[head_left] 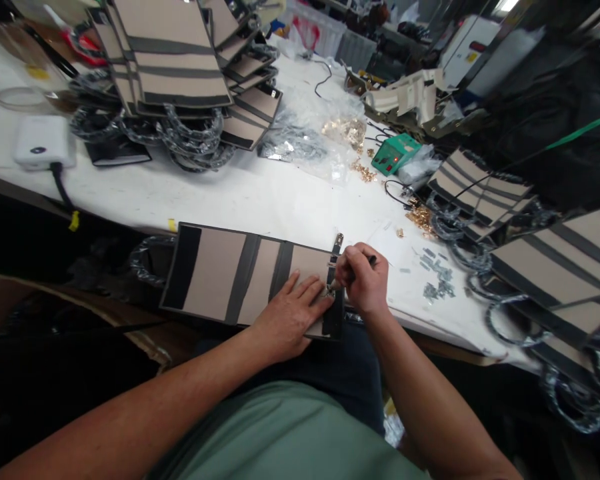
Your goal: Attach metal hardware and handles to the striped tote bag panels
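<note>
A long flat bag panel (220,273), beige with dark grey bands and black ends, lies across the front edge of the table and my lap. My left hand (295,310) rests flat on its right part, fingers stretched out and pointing at small metal hardware (331,292) on the black end strip. In my closed right hand (364,279) is a slim dark-handled tool (372,260), its tip down at that hardware; its exact kind is hidden by my fingers. A metal-tipped tab (339,241) sticks out past the panel's far edge.
Stacked similar panels with plastic-wrapped handles stand at back left (175,73) and right (565,260). Small metal plates (437,275) and gold-coloured fittings (421,219) lie right of my hands. Farther back are a green box (396,153) and plastic bags (305,143); a white device (44,141) sits left.
</note>
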`<state>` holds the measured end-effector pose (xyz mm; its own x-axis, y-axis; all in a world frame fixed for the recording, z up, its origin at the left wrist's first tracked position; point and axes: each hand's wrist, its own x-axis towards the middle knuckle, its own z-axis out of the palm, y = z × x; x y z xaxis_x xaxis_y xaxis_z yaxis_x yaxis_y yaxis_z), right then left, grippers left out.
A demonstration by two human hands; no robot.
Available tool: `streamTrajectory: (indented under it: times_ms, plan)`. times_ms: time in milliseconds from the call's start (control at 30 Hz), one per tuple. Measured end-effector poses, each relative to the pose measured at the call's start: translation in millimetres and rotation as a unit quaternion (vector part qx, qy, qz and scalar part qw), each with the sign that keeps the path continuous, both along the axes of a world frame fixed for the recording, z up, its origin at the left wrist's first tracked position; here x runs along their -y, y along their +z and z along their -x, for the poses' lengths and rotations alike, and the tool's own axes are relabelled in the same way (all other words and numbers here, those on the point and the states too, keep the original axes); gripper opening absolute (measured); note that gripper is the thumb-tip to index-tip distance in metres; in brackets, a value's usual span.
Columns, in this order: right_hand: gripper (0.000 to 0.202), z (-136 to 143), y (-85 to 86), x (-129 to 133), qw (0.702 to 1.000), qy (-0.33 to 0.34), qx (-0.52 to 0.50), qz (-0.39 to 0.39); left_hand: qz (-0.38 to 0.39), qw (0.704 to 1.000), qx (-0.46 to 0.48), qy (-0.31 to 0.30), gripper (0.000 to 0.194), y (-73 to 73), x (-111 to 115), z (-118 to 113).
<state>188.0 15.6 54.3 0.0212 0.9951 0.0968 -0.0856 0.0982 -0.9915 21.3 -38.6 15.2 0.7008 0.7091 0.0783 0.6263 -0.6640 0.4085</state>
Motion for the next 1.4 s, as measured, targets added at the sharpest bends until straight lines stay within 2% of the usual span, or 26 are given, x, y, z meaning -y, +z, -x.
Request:
streamTrajectory:
  times_ms: [100, 233, 333, 400, 500, 600, 700, 767, 833, 967, 1100, 1233, 1333, 1400]
  plan:
    - [0.041, 10, 10.4, -2, 0.994, 0.052, 0.095, -0.016, -0.002, 1.0, 0.015, 0.006, 0.075, -4.6, 1, 0]
    - [0.037, 26, 21.1, -6, 0.961, 0.132, 0.24, -0.048, -0.003, 0.999, 0.04, 0.011, 0.081, -7.7, 0, 0]
    - [0.032, 30, 21.7, -10, 0.938, 0.184, 0.29, -0.054, -0.007, 0.999, 0.05, 0.011, 0.076, -7.5, 0, 0]
    - [0.032, 26, 18.1, -12, 0.934, 0.19, 0.298, -0.05, -0.006, 0.999, 0.046, 0.01, 0.075, -5.9, -1, 1]
    - [0.035, 14, 11.2, -12, 0.956, 0.16, 0.244, -0.026, 0.002, 0.999, 0.032, 0.007, 0.076, -3.1, -1, 4]
    - [0.038, 2, 11.9, -8, 0.984, 0.13, 0.118, -0.004, 0.001, 1.0, 0.025, 0.001, 0.073, -2.4, 0, 6]
    - [0.038, -3, 19.8, 1, 0.995, 0.083, -0.008, -0.062, -0.005, 1.0, 0.024, -0.007, 0.071, -4.2, 0, 6]
    - [0.039, -2, 20.8, 7, 0.991, 0.055, -0.044, -0.116, -0.005, 1.0, 0.022, -0.012, 0.073, -5.1, -1, 5]
    - [0.04, -1, 15.1, 10, 0.991, 0.04, -0.039, -0.125, -0.005, 1.0, 0.017, -0.01, 0.073, -5.0, -2, 4]
    - [0.036, -2, 1.6, 11, 0.997, 0.025, -0.02, -0.075, -0.006, 1.0, -0.003, -0.008, 0.072, -2.5, -2, 3]
    - [0.035, -5, 1.1, 12, 0.992, -0.009, -0.054, -0.115, -0.007, 1.0, -0.011, -0.012, 0.075, -1.3, -1, 0]
    - [0.038, -8, -4.4, 10, 0.999, -0.021, -0.006, -0.045, -0.001, 1.0, -0.011, -0.015, 0.073, 3.4, -3, -2]
    - [0.043, -19, 7.0, 24, 0.997, -0.037, 0.066, 0.012, -0.003, 1.0, -0.012, -0.005, 0.074, 10.6, 2, 3]
    - [0.049, -26, 22.3, 51, 0.99, -0.062, 0.111, 0.056, -0.02, 1.0, -0.005, 0.006, 0.074, 10.3, 11, 8]
